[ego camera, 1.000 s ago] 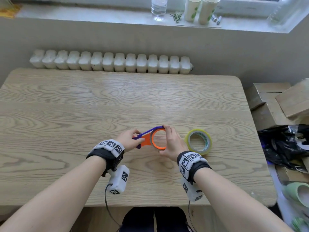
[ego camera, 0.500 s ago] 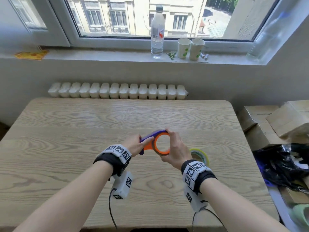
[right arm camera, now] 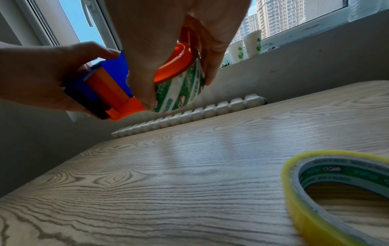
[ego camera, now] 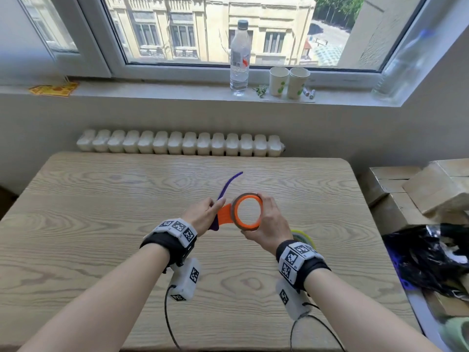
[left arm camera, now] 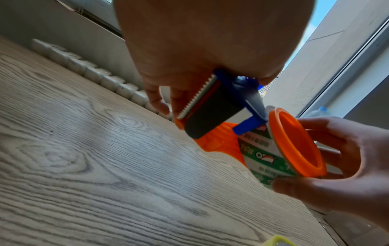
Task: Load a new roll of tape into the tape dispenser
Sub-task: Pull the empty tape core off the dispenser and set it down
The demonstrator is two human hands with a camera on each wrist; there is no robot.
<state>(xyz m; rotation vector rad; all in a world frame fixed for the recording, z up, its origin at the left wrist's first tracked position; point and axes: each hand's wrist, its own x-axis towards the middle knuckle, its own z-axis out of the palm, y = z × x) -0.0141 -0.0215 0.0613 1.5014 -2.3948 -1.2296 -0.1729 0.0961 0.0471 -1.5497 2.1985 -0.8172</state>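
A: What do the fingers hold?
B: Right hand (ego camera: 269, 222) grips the spent cardboard core (left arm camera: 263, 154), green-printed, on the orange plastic dispenser (ego camera: 247, 212); left hand (ego camera: 203, 214) pinches its serrated end.
A: The new roll?
B: Yellow-edged tape (right arm camera: 341, 191) lies flat on the wood-grain desk (ego camera: 101, 224).

Wooden table (ego camera: 101, 224) with pale grain, standing against a grey wall. White ribbed radiator (ego camera: 177, 146) just behind the far edge. Above, a windowsill (ego camera: 152, 91) holding a clear water bottle (ego camera: 239, 57), upright, and two paper cups (ego camera: 289, 82) with green prints, side by side and touching, to the bottle's right. Small green sprig (ego camera: 260, 90) between bottle and cups. Two small batteries (ego camera: 309, 92) lying just right of the cups. Yellow paper (ego camera: 53, 88) at the sill's left end. Window (ego camera: 215, 29) facing a cream building. Cardboard boxes (ego camera: 416, 189) stacked right of the table, black plastic bag (ego camera: 426, 257) nearer.
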